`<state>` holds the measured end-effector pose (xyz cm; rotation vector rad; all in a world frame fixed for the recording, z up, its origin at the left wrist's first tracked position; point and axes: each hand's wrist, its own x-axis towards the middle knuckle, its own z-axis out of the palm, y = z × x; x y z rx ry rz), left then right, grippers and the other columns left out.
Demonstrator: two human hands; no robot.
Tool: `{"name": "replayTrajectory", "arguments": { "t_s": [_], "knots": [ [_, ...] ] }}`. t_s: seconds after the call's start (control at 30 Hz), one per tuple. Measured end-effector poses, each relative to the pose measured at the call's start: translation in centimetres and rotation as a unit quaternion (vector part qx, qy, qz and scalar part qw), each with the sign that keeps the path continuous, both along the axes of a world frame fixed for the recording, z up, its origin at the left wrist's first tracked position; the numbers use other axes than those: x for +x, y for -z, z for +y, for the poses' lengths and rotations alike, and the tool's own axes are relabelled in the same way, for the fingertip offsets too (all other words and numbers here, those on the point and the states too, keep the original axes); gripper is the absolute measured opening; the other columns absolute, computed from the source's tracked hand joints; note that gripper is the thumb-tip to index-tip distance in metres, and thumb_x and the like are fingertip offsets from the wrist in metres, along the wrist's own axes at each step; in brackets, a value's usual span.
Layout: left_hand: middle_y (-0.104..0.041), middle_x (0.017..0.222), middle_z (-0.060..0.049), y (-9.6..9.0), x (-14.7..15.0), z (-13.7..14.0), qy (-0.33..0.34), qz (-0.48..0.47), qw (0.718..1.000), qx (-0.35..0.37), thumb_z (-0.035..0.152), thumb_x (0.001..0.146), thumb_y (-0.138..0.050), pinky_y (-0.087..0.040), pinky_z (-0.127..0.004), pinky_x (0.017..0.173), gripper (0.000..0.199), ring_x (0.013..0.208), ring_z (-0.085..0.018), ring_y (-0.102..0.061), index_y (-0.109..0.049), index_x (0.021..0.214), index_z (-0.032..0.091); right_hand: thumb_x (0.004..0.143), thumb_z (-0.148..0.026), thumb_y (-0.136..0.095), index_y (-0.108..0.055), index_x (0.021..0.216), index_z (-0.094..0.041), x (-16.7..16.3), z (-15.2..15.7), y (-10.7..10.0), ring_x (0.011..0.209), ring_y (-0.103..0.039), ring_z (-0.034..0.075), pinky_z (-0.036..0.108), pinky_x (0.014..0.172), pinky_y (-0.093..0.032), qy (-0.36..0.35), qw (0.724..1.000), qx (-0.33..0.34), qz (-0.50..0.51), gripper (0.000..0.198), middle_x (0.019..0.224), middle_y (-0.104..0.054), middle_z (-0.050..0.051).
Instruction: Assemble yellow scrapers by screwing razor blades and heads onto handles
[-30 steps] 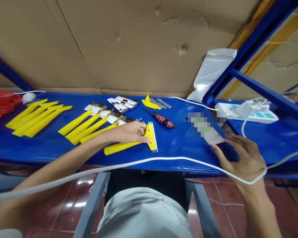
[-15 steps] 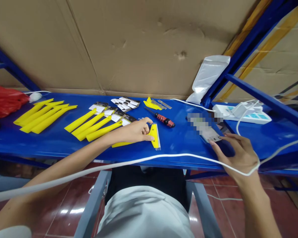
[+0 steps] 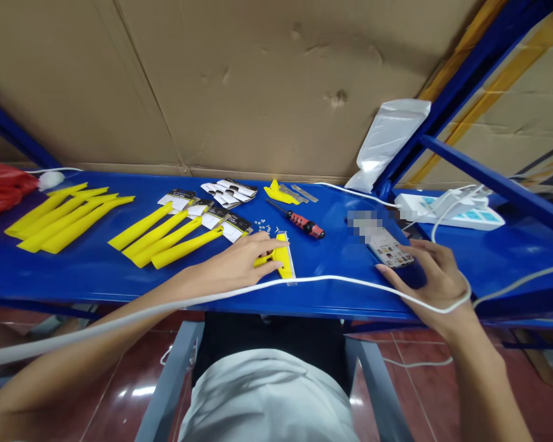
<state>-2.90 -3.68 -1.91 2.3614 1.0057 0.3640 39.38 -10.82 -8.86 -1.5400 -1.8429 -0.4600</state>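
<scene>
My left hand (image 3: 244, 263) is closed on a yellow scraper (image 3: 284, 256) at the front of the blue table. Fingers and thumb lie on either side of its wide head, which carries a flat blade edge; most of the handle is hidden under the hand. My right hand (image 3: 435, 282) grips the near end of a smartphone (image 3: 391, 253), thumb on one side and fingers on the other. The phone's screen is lit and partly blurred out. Just beyond my left hand lie several tiny pale parts (image 3: 262, 227). A red-and-black screwdriver (image 3: 306, 224) rests behind the scraper.
Several yellow handles (image 3: 80, 224) lie at the left, others (image 3: 166, 239) nearer the middle beside printed cards (image 3: 228, 193). Yellow pieces and blades (image 3: 283, 193) lie at the back. A white cable (image 3: 332, 279) crosses in front of both hands. A power strip (image 3: 451, 212) stands right.
My left hand has changed its hold on the scraper, its fingers now stretched further along the head. The tiny parts have come into view. The phone's screen now shows a grid of small pictures.
</scene>
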Motion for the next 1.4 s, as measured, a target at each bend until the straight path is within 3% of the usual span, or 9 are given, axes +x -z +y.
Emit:
{"name": "replayTrajectory", "arguments": {
  "t_s": [0.17, 0.4, 0.47, 0.53, 0.73, 0.93, 1.07, 1.17, 1.4],
  "knots": [
    [-0.066, 0.131, -0.011, -0.1, 0.2, -0.4, 0.079, -0.009, 0.997, -0.003, 0.044, 0.117, -0.047, -0.05, -0.035, 0.11, 0.039, 0.119, -0.024, -0.064, -0.075, 0.139, 0.028, 0.096, -0.049, -0.083, -0.072, 0.134, -0.024, -0.5, 0.4, -0.4, 0.124, -0.073, 0.039, 0.06, 0.105, -0.067, -0.027, 0.999, -0.019, 0.011, 0.047, 0.143, -0.065, 0.018],
    [-0.065, 0.133, -0.01, -0.5, 0.4, -0.3, 0.086, 0.016, 0.995, 0.046, 0.041, 0.117, -0.049, -0.05, -0.035, 0.105, 0.034, 0.115, -0.023, -0.064, -0.075, 0.136, 0.029, 0.097, -0.046, -0.082, -0.074, 0.127, -0.022, -0.7, 0.7, -0.9, 0.119, -0.076, 0.039, 0.054, 0.101, -0.068, -0.042, 0.999, -0.013, -0.007, 0.039, 0.136, -0.069, 0.019],
    [-0.064, 0.139, -0.011, -1.1, 0.3, 0.8, 0.092, 0.025, 0.993, 0.066, 0.044, 0.116, -0.051, -0.051, -0.036, 0.106, 0.036, 0.12, -0.025, -0.064, -0.073, 0.14, 0.028, 0.095, -0.046, -0.085, -0.075, 0.127, -0.019, -0.7, 0.9, -1.0, 0.117, -0.077, 0.038, 0.052, 0.099, -0.07, -0.048, 0.999, -0.004, -0.015, 0.042, 0.134, -0.069, 0.019],
    [-0.065, 0.139, -0.011, -1.5, 0.0, 2.5, 0.052, 0.024, 0.992, 0.113, 0.044, 0.116, -0.05, -0.049, -0.04, 0.111, 0.039, 0.126, -0.027, -0.063, -0.072, 0.142, 0.025, 0.093, -0.047, -0.087, -0.075, 0.126, -0.017, -0.7, 1.2, -1.1, 0.116, -0.078, 0.037, 0.051, 0.098, -0.07, -0.05, 0.998, 0.005, -0.024, 0.046, 0.132, -0.07, 0.02],
    [-0.072, 0.127, -0.014, -2.0, -1.4, 8.9, 0.031, 0.087, 0.981, 0.168, 0.048, 0.108, -0.058, -0.045, -0.048, 0.116, 0.04, 0.124, -0.032, -0.062, -0.08, 0.124, 0.018, 0.094, -0.055, -0.085, -0.075, 0.127, -0.014, -0.5, 1.5, -1.0, 0.118, -0.078, 0.038, 0.05, 0.099, -0.07, -0.027, 0.999, 0.005, -0.035, 0.054, 0.134, -0.072, 0.023],
    [-0.075, 0.124, -0.012, -2.2, -2.3, 10.0, 0.04, 0.102, 0.983, 0.149, 0.047, 0.103, -0.068, -0.046, -0.046, 0.114, 0.033, 0.122, -0.031, -0.064, -0.08, 0.118, 0.019, 0.097, -0.082, -0.061, -0.074, 0.131, -0.007, 0.1, 2.3, -0.1, 0.12, -0.077, 0.05, 0.061, 0.096, -0.07, 0.048, 0.996, -0.011, -0.071, 0.083, 0.136, -0.072, 0.03],
    [-0.074, 0.123, -0.012, -1.5, -2.2, 9.3, 0.051, 0.098, 0.982, 0.152, 0.044, 0.105, -0.065, -0.047, -0.045, 0.112, 0.031, 0.118, -0.03, -0.066, -0.08, 0.117, 0.02, 0.098, -0.065, -0.075, -0.077, 0.109, -0.011, 0.1, 2.5, -0.3, 0.105, -0.081, 0.043, 0.051, 0.081, -0.072, -0.018, 0.993, 0.054, -0.101, 0.055, 0.128, -0.076, 0.026],
    [-0.073, 0.125, -0.012, -0.9, -2.3, 9.0, 0.05, 0.092, 0.982, 0.16, 0.044, 0.106, -0.063, -0.048, -0.046, 0.111, 0.031, 0.118, -0.03, -0.067, -0.08, 0.118, 0.021, 0.093, -0.055, -0.085, -0.076, 0.111, -0.013, 0.1, 2.4, -0.6, 0.099, -0.082, 0.039, 0.046, 0.073, -0.071, -0.041, 0.991, 0.082, -0.102, 0.046, 0.124, -0.077, 0.023],
    [-0.071, 0.137, -0.013, -0.1, -1.4, 7.9, 0.06, 0.083, 0.977, 0.187, 0.037, 0.113, -0.054, -0.046, -0.05, 0.121, 0.036, 0.125, -0.03, -0.064, -0.079, 0.133, 0.021, 0.085, -0.044, -0.095, -0.072, 0.121, -0.022, 0.3, 1.4, -0.5, 0.105, -0.082, 0.036, 0.047, 0.088, -0.071, -0.031, 0.993, 0.098, -0.06, 0.048, 0.125, -0.077, 0.017]
  ]
}}
